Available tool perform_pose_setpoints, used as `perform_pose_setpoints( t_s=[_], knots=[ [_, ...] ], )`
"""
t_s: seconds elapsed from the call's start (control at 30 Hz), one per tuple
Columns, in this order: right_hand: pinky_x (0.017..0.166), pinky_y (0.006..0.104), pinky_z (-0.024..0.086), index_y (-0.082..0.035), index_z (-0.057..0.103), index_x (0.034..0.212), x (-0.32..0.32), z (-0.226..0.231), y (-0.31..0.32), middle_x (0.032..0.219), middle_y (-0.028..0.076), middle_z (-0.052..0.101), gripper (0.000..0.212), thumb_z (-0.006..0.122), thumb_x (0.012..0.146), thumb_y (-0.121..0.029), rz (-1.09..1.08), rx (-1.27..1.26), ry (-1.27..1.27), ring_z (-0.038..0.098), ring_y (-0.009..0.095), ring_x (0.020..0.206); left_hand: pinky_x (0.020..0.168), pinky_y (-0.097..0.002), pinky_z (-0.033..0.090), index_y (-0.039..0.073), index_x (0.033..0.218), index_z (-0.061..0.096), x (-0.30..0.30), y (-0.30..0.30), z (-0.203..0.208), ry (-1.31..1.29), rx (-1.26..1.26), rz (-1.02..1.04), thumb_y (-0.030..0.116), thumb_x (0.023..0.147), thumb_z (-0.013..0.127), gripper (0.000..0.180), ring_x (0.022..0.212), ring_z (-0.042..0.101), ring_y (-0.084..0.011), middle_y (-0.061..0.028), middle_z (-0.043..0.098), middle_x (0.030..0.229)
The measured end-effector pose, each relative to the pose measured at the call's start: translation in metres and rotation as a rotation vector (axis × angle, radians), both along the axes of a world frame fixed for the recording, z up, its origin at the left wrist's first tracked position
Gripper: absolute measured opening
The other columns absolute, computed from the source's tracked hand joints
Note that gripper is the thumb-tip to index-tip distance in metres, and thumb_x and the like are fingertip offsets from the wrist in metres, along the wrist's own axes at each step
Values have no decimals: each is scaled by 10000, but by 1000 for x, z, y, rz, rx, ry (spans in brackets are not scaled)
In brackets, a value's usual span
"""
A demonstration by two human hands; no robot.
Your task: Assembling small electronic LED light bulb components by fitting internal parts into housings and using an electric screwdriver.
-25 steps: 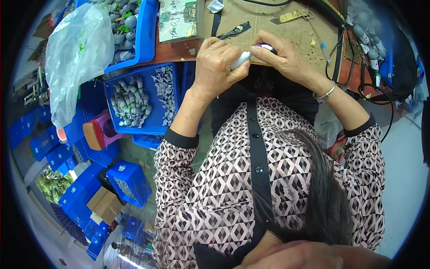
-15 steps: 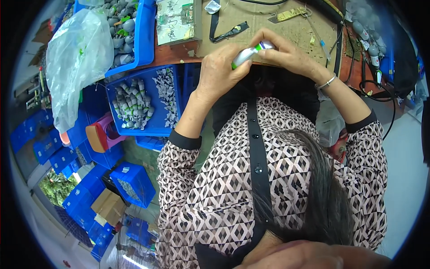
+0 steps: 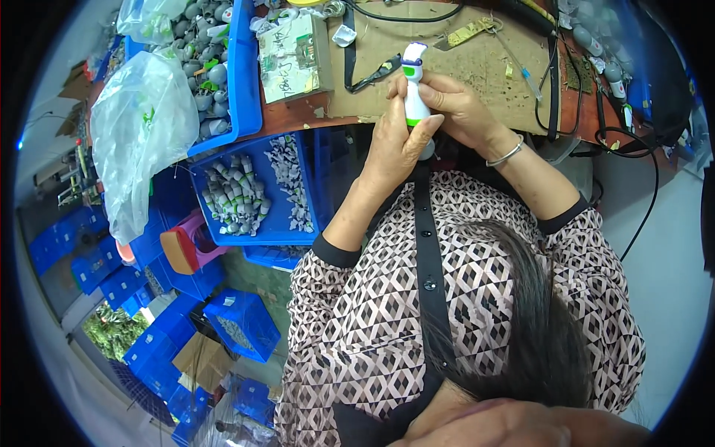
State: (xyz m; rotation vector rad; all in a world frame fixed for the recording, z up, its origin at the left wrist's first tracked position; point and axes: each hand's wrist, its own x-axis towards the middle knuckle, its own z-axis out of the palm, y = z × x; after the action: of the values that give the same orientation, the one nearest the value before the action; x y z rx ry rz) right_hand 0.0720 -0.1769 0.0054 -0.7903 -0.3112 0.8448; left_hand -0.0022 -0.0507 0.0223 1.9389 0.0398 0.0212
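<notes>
the left hand was wrapped around the lower part of a small white and green device, fingers pressed together on its body, thumb side toward the chest. the right hand closed on the same device from the right, its fingers pinching the middle of the body just above the left hand's grip. a metal bangle sat on the right wrist. the device stood nearly upright between the two hands, its white head with a bluish face pointing to the far side, over the near edge of the counter.

as a judgement, the device looked whole on the outside, shell closed and head in place, so the joining seemed mostly done; whether a check or a last press remained could not be told.

just beyond the hands lay a brown cardboard mat with a black cable across it. to the left, a blue bin held small grey and white parts in rows. farther left a clear plastic bag draped over another blue tray of grey parts.
</notes>
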Motion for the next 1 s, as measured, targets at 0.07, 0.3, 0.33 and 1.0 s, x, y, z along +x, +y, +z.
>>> perform_pose_setpoints(
  t_s=[0.07,0.3,0.33,1.0],
  knots=[
    [812,252,437,-12,525,1165,-5,2,2,1044,57,571,307,448,955,-222,-25,-38,53,545,127,941,690,-420,464,-80,1238,353,1,-1,1,-69,92,2,358,870,584,617,825,587,-412,-258,579,911],
    [899,277,415,-9,541,1136,-13,-4,6,1081,59,569,295,478,948,-229,-48,-140,-115,528,135,1023,738,-365,464,-4,1154,457,-3,29,7,182,28,-148,301,857,614,455,843,599,-301,-194,602,934],
    [904,274,413,-9,522,1160,-9,2,3,1089,52,558,316,520,935,-231,-4,-206,-149,519,122,1030,751,-357,460,-1,1152,472,-2,39,11,178,31,-194,292,856,613,439,855,594,-285,-187,602,944],
    [692,322,421,-26,528,993,16,16,-4,809,101,544,201,502,922,-213,-13,-534,-1127,540,212,763,511,-401,474,42,710,577,1,54,7,-260,609,-101,228,729,655,203,571,594,-311,-129,579,607]
  ],
)
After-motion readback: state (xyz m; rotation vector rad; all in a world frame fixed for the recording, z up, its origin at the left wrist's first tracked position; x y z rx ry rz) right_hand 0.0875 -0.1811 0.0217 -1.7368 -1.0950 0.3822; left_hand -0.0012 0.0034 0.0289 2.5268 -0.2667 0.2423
